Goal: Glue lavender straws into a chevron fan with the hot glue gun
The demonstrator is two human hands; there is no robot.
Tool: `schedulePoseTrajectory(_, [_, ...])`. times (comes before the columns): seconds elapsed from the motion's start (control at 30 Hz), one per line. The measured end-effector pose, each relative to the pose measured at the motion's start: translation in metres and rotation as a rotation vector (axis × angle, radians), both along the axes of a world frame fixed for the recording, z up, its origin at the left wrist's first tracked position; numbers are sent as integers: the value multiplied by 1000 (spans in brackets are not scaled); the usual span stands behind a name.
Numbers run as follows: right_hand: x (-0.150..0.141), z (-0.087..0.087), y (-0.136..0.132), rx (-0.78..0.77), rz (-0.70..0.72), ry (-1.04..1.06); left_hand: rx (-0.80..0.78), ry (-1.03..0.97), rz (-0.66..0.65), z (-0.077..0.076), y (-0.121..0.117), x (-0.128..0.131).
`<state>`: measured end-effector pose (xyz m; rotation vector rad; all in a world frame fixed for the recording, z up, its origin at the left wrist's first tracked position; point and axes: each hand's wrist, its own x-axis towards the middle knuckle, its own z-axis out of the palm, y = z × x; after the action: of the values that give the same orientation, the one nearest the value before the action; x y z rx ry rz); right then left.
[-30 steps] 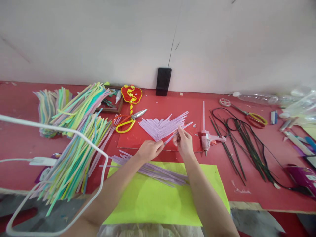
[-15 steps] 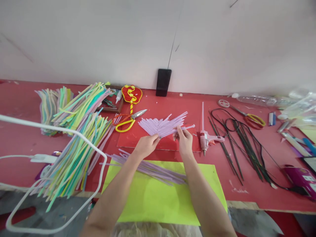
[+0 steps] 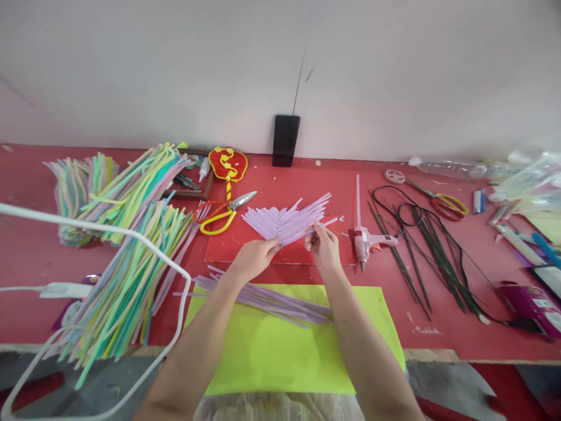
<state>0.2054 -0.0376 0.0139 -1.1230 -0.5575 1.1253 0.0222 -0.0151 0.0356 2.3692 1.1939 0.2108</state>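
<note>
A fan-shaped piece of glued lilac strips (image 3: 287,221) lies on a red sheet (image 3: 223,248) in the middle of the table. My left hand (image 3: 252,259) pinches its lower tip. My right hand (image 3: 323,248) pinches one lilac strip (image 3: 326,224) laid along the fan's right edge. A loose bundle of lilac strips (image 3: 267,301) lies just below my hands, across the top of a lime-green sheet (image 3: 280,356).
Heaps of pastel strips (image 3: 127,257) fill the left side, crossed by a white cable (image 3: 109,234). Yellow-handled scissors (image 3: 221,213), a red-and-yellow ornament (image 3: 227,165), a pink glue gun (image 3: 366,240), dark green wires (image 3: 432,257), other scissors (image 3: 438,202) and a black phone (image 3: 284,140) lie around.
The loose lilac strip in my right hand has moved up against the fan's right edge. Both hands shifted slightly up and left. The camera tilted a little.
</note>
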Motion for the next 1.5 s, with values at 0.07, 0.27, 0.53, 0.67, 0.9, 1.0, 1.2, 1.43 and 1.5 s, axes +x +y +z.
schedulePoseTrajectory(0.07, [1, 0, 0, 9, 29, 22, -30, -32, -3, 2, 1, -2])
schedulePoseTrajectory(0.27, [5, 0, 0, -10, 30, 10, 3, 12, -18, -3, 2, 1])
schedulePoseTrajectory(0.53, [4, -2, 1, -21, 2, 19, 30, 63, -7, -5, 2, -1])
schedulePoseTrajectory(0.67, [9, -5, 2, -26, 34, 90, 7, 11, -20, -5, 1, 0])
schedulePoseTrajectory(0.9, [13, -2, 0, -39, -43, -169, -181, -177, -4, 1, -2, 1])
schedulePoseTrajectory(1.0, [16, 0, -1, -61, -98, -345, -251, -266, 14, 1, -2, 0])
schedulePoseTrajectory(1.2, [21, 0, 0, -41, -31, -184, -380, -383, -2, -1, -3, -1])
schedulePoseTrajectory(1.43, [15, 5, 0, -6, 78, 63, -482, -472, -7, -1, -4, 0])
schedulePoseTrajectory(1.5, [14, 6, 0, 6, 84, 90, -484, -474, -11, 0, -5, 0])
